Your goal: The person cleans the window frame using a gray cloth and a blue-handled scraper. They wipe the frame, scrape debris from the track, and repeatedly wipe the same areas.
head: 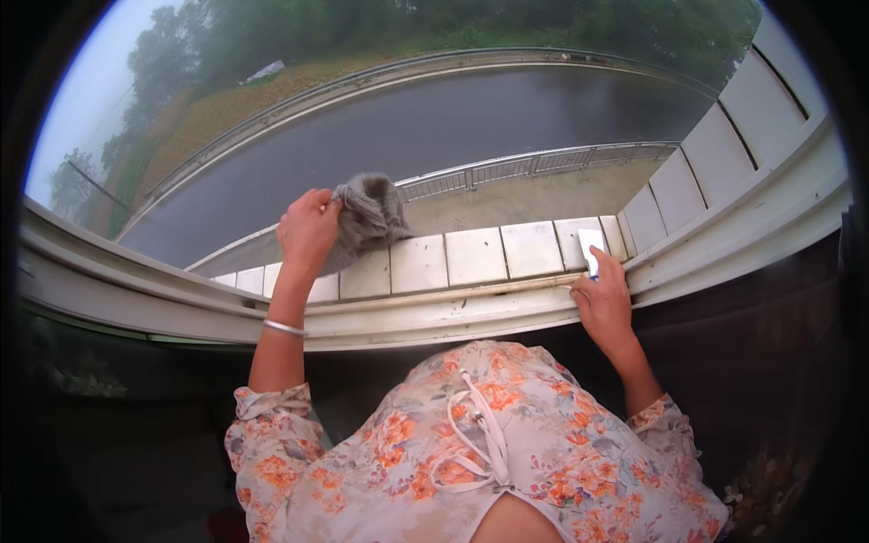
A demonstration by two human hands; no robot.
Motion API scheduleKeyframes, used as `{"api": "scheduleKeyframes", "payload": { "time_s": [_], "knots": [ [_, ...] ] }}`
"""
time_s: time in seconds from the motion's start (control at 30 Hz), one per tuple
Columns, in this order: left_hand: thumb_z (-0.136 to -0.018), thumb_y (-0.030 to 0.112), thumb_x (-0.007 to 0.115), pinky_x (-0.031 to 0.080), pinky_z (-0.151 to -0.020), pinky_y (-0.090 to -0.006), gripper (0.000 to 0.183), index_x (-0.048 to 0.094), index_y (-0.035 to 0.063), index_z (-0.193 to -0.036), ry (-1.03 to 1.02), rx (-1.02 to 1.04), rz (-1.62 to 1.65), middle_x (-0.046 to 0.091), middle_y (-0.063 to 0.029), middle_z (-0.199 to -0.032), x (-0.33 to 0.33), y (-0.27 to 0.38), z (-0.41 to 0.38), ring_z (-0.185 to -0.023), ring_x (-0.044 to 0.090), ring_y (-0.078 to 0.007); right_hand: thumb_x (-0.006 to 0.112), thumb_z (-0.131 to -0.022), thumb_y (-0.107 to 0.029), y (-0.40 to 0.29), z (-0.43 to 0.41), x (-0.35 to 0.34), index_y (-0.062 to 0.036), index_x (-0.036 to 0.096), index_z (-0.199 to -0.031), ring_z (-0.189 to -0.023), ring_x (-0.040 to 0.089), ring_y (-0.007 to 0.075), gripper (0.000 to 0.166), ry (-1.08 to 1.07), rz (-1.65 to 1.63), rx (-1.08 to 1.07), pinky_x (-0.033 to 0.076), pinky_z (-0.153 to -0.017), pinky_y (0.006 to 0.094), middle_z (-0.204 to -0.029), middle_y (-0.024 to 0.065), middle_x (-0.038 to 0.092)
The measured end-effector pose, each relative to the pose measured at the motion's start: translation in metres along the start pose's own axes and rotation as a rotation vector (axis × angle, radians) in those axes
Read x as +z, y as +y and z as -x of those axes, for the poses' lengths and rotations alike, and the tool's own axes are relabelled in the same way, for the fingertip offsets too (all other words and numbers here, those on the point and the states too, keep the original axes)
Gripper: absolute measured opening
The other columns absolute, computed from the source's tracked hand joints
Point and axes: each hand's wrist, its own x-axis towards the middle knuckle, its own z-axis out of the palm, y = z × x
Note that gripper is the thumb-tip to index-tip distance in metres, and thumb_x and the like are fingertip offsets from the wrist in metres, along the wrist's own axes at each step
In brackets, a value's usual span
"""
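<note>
Pinched between the fingers of my left hand [309, 229] is a bunched grey cloth [370, 217], which hangs over the white-tiled outer sill [475, 256]. My right hand [605, 295] grips a scraper [591, 244] with a flat pale blade and a bit of blue showing near the fingers; most of its handle is hidden. The blade lies over the tiles near the right end of the sill. Dark specks and dirty marks show on the tiles and along the window frame's track [434, 313].
The window frame [733, 237] curves up at the right beside a tiled outer wall [703, 157]. Beyond the sill lie a metal railing [502, 174], a wet road [434, 122] and trees. The frame's left part [136, 288] runs beside my left arm.
</note>
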Motion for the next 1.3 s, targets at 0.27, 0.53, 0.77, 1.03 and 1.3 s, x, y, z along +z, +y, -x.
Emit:
{"api": "scheduleKeyframes", "payload": {
  "time_s": [0.27,0.53,0.77,1.03,1.3],
  "knots": [
    [-0.103,0.036,0.059,0.045,-0.062,-0.0246,0.035,0.068,0.0035,-0.094,0.446,-0.141,0.960,0.062,0.0037,-0.079,-0.050,-0.049,-0.052,-0.069,0.051,-0.0067,0.070,-0.079,-0.001,0.013,0.004,0.008,-0.0006,0.068,-0.085,-0.122,0.050,0.0416,0.006,-0.035,-0.192,0.138,0.045,-0.100,0.0453,-0.139,0.0211,0.052],
    [-0.103,0.031,0.060,0.049,-0.074,-0.0262,0.034,0.068,-0.0015,-0.104,1.024,0.074,0.793,0.067,-0.0047,-0.096,-0.133,0.020,0.013,-0.084,0.056,-0.0095,0.074,-0.079,0.005,0.029,0.012,0.013,-0.0005,0.073,-0.093,-0.118,0.057,0.0302,0.015,0.134,-0.512,0.205,0.046,-0.098,0.0366,-0.140,0.0151,0.055],
    [-0.096,0.040,0.056,0.049,-0.079,-0.0515,0.036,0.069,0.0062,-0.094,-0.539,-0.034,-0.162,0.066,-0.0252,-0.091,0.032,-0.080,0.093,-0.092,0.063,-0.0448,0.074,-0.080,0.006,0.011,0.015,0.006,0.0001,0.074,-0.094,-0.119,0.059,0.0271,0.015,0.207,-0.597,0.143,0.049,-0.097,0.0349,-0.136,0.0162,0.059],
    [-0.098,0.035,0.055,0.047,-0.079,-0.0501,0.034,0.062,0.0014,-0.094,-0.809,0.096,0.068,0.064,-0.0266,-0.094,0.043,-0.030,0.065,-0.091,0.061,-0.0464,0.075,-0.080,0.005,-0.016,0.036,-0.013,-0.0005,0.074,-0.096,-0.119,0.061,0.0284,0.017,0.315,-0.577,0.234,0.051,-0.095,0.0344,-0.135,0.0173,0.059],
    [-0.102,0.034,0.057,0.043,-0.067,-0.0353,0.038,0.059,-0.0010,-0.088,-0.794,0.298,0.652,0.052,-0.0096,-0.068,0.181,0.118,0.045,-0.068,0.044,-0.0134,0.076,-0.079,0.005,-0.054,0.072,-0.029,0.0002,0.074,-0.097,-0.114,0.063,0.0279,0.018,0.432,-0.583,0.322,0.053,-0.089,0.0318,-0.134,0.0198,0.059]
  ]
}}
